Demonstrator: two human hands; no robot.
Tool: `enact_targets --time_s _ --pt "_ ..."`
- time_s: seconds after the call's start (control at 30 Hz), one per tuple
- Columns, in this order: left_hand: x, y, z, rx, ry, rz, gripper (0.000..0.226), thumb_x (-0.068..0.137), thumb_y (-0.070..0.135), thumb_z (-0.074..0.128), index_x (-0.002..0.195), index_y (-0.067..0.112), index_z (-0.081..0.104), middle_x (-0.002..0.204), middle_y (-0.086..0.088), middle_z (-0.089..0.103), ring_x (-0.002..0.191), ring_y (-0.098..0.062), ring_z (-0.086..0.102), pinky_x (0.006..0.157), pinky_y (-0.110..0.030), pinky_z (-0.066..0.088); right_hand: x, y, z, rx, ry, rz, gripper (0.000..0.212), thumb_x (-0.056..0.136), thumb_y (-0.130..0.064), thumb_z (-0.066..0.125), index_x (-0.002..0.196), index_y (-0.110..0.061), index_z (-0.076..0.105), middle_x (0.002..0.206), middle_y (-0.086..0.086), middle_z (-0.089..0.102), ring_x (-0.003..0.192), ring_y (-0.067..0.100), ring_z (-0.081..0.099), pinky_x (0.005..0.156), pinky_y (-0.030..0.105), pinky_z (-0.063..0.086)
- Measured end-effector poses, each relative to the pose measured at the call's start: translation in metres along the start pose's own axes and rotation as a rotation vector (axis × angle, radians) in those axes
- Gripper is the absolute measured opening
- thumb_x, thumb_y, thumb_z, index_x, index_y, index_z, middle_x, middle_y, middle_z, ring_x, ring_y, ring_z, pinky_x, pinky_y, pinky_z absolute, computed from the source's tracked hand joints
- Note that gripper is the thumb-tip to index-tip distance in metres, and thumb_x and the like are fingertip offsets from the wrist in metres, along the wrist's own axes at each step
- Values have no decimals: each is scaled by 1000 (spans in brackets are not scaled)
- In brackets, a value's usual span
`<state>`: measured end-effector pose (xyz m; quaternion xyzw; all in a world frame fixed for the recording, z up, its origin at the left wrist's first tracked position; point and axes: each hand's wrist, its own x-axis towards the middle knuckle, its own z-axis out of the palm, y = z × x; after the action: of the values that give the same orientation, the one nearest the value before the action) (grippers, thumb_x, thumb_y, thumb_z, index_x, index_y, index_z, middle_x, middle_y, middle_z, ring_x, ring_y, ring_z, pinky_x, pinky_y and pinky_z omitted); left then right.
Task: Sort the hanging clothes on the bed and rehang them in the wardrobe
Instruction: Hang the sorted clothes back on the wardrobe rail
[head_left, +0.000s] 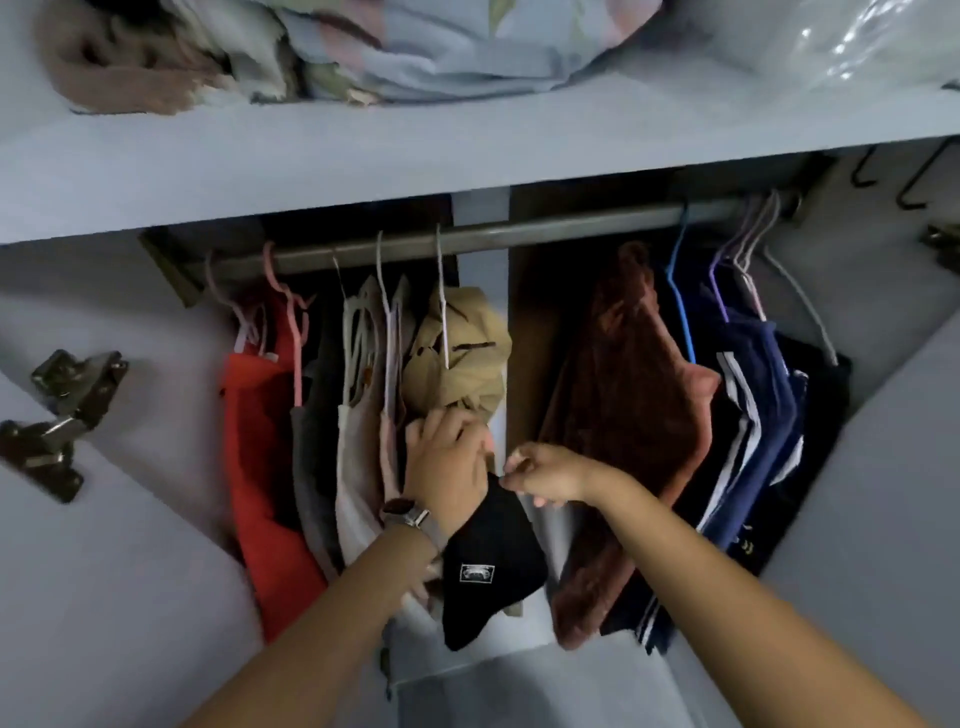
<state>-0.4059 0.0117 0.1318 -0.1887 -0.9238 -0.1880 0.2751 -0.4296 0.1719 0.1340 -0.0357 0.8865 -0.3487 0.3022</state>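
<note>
Now we keep our left hand (447, 457) curled on the beige garment (460, 353) under the rail (467, 236), to steady it, while our right hand (545, 475) pinches the black garment's (493, 566) top edge for straightening.

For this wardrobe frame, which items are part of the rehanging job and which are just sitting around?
Part of the job:
- black garment, pinched by the right hand
- left hand at the beige garment
- hanging rail
- brown fleece, red top

Just there:
- folded bedding on the top shelf
- door hinge
</note>
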Motion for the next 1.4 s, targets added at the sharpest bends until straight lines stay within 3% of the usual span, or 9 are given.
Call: enact_targets --time_s 0.1,0.23,0.3,0.47,0.67,0.87,1.03,1.17,1.4 --pt "1 49 31 -62 -141 158 20 65 13 44 74 24 58 85 7 56 86 -18 47 71 -30 23 -56 78 -4 -118 -65 180 20 93 -32 50 97 -15 61 86 1 61 74 22 62 60 27 48" --pt "-10 136 61 -15 -582 279 32 77 19 54 107 29 56 110 10 55 107 -18 47 85 -34 28 -158 180 6 -180 282 330 17 86 -24 51 86 -17 66 99 9 68 97 28 64 76 26 47" --pt "-20 188 73 12 -780 395 34 82 24 52 116 30 52 116 8 54 113 -18 47 91 -35 34 -212 222 18 -149 370 405 13 84 -22 50 82 -19 62 106 9 67 101 29 62 83 29 49" --pt "-95 345 89 132 -1245 767 42 83 31 54 124 25 51 122 -4 60 111 -25 57 90 -31 47 -367 321 79 20 496 643 22 86 -32 58 106 -24 62 115 2 65 110 26 59 90 32 49" --pt "-263 570 56 -82 -1251 1098 53 84 29 53 135 29 38 130 -2 54 116 -25 54 92 -34 47 -609 426 201 293 743 946 47 83 -36 64 125 -20 49 115 2 64 109 24 58 90 35 49" --pt "-391 765 7 -245 -1202 1373 64 80 33 57 137 37 29 129 -1 48 111 -25 54 84 -38 50 -817 480 321 454 972 1336 68 71 -49 69 126 -20 42 117 6 52 107 28 53 85 40 50" --pt "-453 878 3 -283 -1180 1551 63 80 34 55 138 33 29 123 -1 50 105 -23 55 79 -40 52 -908 523 367 571 1040 1495 65 70 -47 70 122 -19 42 112 6 52 104 30 52 83 42 50" --pt "-482 958 32 -246 -1182 1662 64 82 36 55 140 30 29 124 -4 51 105 -23 56 79 -39 52 -959 576 393 715 1046 1622 54 67 -45 67 107 -18 42 102 5 51 98 30 52 78 39 49" --pt "-511 1096 86 -176 -1216 1829 58 86 38 51 139 26 30 124 -5 48 104 -24 55 79 -37 50 -1006 670 399 1035 994 1781 68 74 -48 64 129 -17 39 123 11 47 115 33 47 92 39 46"
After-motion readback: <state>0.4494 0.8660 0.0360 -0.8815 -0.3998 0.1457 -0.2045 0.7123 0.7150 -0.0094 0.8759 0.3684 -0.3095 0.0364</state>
